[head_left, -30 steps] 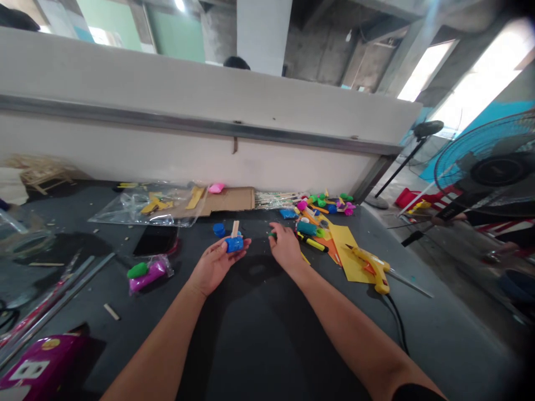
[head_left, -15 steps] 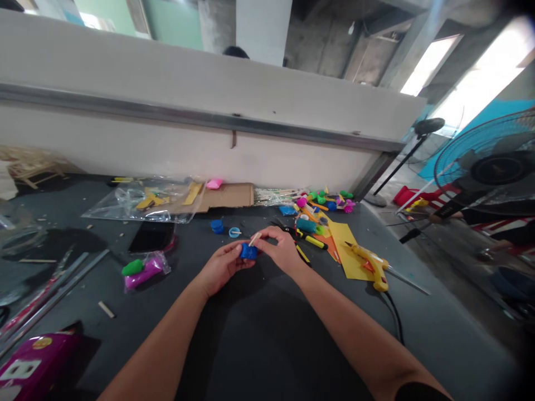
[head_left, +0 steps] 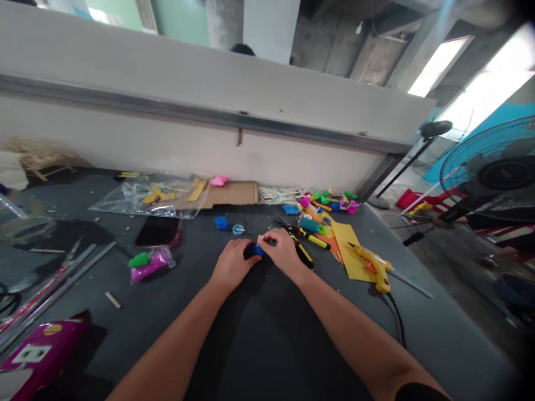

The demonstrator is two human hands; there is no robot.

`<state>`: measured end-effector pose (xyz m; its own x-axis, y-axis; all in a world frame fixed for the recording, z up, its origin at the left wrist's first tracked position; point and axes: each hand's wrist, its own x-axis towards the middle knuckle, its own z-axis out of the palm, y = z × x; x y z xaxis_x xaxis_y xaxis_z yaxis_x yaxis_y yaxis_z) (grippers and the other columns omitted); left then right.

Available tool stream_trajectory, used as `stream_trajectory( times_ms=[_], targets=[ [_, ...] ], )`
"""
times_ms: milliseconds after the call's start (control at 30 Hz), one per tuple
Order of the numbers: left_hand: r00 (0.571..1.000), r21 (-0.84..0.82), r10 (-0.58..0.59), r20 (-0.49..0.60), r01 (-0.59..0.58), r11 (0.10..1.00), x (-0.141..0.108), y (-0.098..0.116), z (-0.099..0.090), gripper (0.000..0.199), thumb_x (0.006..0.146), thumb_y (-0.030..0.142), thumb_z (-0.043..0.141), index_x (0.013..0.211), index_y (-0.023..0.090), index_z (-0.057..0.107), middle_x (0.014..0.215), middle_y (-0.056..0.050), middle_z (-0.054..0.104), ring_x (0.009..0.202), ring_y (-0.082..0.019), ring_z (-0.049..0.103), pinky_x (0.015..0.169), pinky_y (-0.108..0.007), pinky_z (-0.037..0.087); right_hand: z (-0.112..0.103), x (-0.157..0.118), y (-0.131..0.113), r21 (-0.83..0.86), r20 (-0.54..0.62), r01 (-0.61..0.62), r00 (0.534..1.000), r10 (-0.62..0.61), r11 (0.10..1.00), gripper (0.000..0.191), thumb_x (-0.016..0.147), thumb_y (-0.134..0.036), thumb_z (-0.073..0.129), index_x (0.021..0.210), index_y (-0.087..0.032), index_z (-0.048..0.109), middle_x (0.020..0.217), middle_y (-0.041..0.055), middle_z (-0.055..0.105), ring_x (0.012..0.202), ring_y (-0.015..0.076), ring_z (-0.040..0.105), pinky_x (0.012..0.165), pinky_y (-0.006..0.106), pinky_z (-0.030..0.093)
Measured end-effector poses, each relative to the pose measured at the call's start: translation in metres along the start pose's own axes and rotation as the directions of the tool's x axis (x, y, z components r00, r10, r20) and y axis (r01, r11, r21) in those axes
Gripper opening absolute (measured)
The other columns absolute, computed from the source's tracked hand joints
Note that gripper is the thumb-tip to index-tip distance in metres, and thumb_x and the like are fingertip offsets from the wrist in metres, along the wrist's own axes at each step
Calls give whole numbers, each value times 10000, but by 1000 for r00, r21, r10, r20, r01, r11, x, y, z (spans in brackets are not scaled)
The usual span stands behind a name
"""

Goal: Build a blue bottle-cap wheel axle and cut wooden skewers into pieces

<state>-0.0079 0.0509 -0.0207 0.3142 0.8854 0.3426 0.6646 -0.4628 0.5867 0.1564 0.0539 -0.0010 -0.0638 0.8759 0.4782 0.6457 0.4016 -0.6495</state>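
Observation:
Near the middle of the dark table, my left hand [head_left: 234,262] is closed round a small blue piece [head_left: 258,250], its back now turned up. My right hand [head_left: 281,252] pinches a short pale wooden stick [head_left: 260,239] just above the blue piece; whether the two touch is hard to tell. Part of the blue piece is hidden by my fingers. Just beyond my hands lie a blue ring-shaped cap [head_left: 238,229] with a small stick across it and another blue lump [head_left: 221,223].
Black-and-yellow pliers [head_left: 304,253], yellow paper [head_left: 349,250] and a yellow glue gun [head_left: 376,267] lie right. Left are a phone [head_left: 156,231], a purple packet [head_left: 152,264] and a magenta power strip [head_left: 45,348]. Cardboard [head_left: 234,193] lies against the white partition [head_left: 167,125].
My left hand has turned over, palm now down, and the blue piece has moved slightly right and nearer the table. The stick shows less between my right fingers. The view has shifted a little.

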Motion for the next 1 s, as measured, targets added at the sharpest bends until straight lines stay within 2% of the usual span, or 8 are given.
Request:
stream_trajectory(
  times_ms=[133,400,1000],
  targets=[
    [1000,61,30,4,-30,998,0,0,2,250,735,298,675,952,199,602,909,-43,652,885,-231,567,805,-368,450,2,-2,1,-45,10,42,999,-42,998,145,745,-230,634,623,-204,559,659,-5,597,689,156,517,691,284,382],
    [997,57,74,-16,-73,996,-1,-1,4,250,741,283,675,960,188,605,895,-59,655,884,-231,572,801,-369,459,3,-6,4,-66,32,119,993,-117,991,181,778,-247,598,621,-208,516,656,4,576,711,168,500,706,300,378],
    [999,69,51,3,-51,996,-1,0,3,240,740,278,677,953,197,604,901,-46,665,866,-223,566,776,-359,465,4,-8,9,-42,37,192,981,-191,980,206,787,-226,584,620,-212,463,645,4,523,713,172,475,706,307,387]
  ],
)
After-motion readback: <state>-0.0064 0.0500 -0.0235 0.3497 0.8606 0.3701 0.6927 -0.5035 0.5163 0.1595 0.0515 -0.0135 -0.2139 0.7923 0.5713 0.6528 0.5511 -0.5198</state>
